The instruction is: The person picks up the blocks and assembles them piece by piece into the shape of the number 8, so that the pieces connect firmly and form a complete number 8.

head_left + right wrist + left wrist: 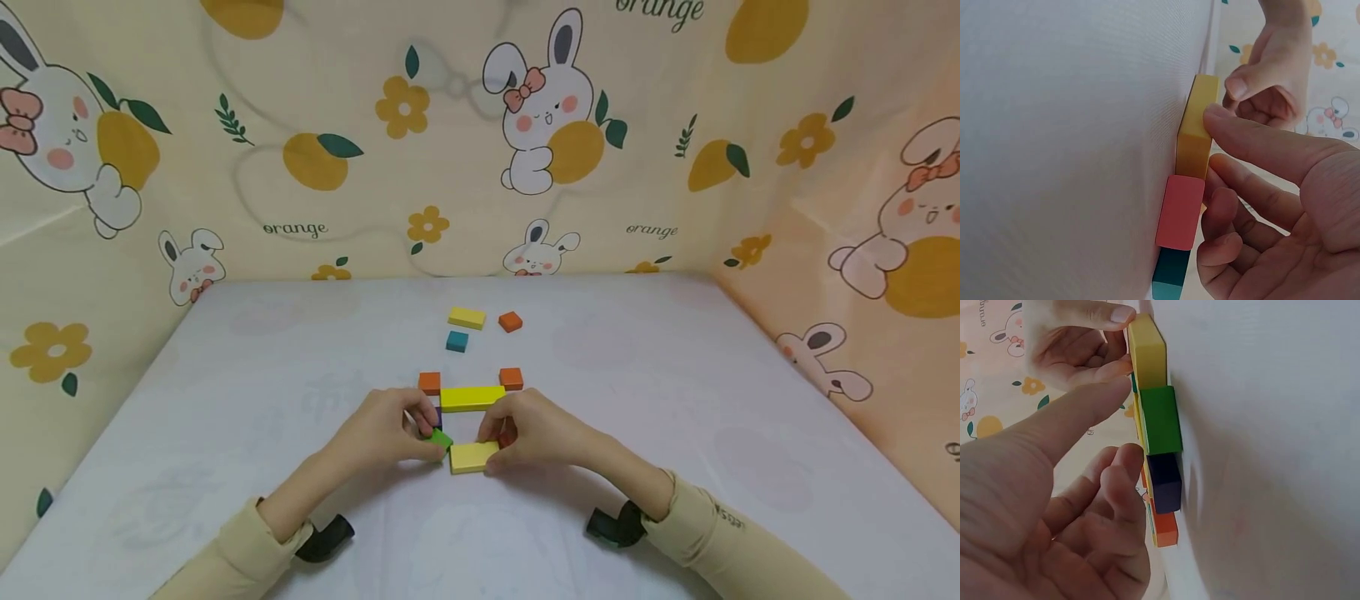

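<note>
My left hand (pixel 393 425) is at a green block (pixel 1161 420), its thumb and forefinger at opposite ends of it. Next to that lies a pale yellow block (pixel 471 457), which my right hand (pixel 534 427) pinches between thumb and fingers. A dark purple block (pixel 1164 483) adjoins the green one, with an orange block (pixel 430 383) beyond it. On the right side, a red block (pixel 1180 212) and a teal block (pixel 1170 275) line up behind the pale yellow one. Across the far side runs a long bright yellow block (pixel 471 399), near a second orange block (pixel 511 378).
Farther back on the white tabletop (pixel 300 333) lie a loose yellow block (pixel 467 317), an orange block (pixel 511 322) and a blue-teal block (pixel 457 342). A patterned cloth (pixel 465 167) with rabbits and oranges hangs behind and at both sides.
</note>
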The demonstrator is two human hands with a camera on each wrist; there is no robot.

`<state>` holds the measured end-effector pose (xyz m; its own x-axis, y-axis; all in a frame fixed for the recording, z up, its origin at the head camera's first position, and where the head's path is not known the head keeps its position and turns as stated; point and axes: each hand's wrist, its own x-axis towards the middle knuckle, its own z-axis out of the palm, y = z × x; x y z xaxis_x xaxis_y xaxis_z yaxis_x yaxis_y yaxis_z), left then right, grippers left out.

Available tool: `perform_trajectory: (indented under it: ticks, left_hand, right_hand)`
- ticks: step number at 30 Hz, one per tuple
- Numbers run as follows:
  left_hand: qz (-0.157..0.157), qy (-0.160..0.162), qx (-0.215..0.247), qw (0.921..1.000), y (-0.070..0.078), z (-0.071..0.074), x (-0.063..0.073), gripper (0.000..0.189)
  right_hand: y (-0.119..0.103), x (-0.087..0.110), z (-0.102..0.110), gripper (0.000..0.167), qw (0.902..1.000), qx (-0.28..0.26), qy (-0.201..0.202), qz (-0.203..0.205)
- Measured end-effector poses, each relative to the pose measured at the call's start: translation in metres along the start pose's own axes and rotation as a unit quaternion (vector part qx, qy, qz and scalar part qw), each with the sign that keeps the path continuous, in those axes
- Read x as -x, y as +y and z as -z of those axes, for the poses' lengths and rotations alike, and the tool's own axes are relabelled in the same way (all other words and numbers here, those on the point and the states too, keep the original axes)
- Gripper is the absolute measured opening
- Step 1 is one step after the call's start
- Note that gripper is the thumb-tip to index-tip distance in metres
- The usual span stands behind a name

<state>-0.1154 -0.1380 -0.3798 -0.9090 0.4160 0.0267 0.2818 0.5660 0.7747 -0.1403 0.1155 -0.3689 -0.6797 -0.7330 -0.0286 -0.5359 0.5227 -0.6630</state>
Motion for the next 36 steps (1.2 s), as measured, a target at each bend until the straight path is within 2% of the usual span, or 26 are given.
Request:
perform_trajectory:
  ticks: [10,23,36]
  left_hand:
    - [0.02,0.02,-0.046,0.9986,0.0051,-0.0041,0.0005,0.037]
    - [-0.014,-0.001,-0.037,0.9992,0.0015,0.0008,0.0007,0.031]
    - [-0.014,-0.004,-0.05,0.9987,0.0022,0.002,-0.0001,0.03]
  right_hand:
    - [0.0013,-0.0009,0.0,0.024,1.0,0.001,-0.005,-0.007]
    - [-0.0039,0.0006,0.0014,0.024,0.9998,-0.009,-0.014,-0.01]
    - [-0.0021,0.0,0.0012,0.023,0.9999,-0.004,-0.014,0.001]
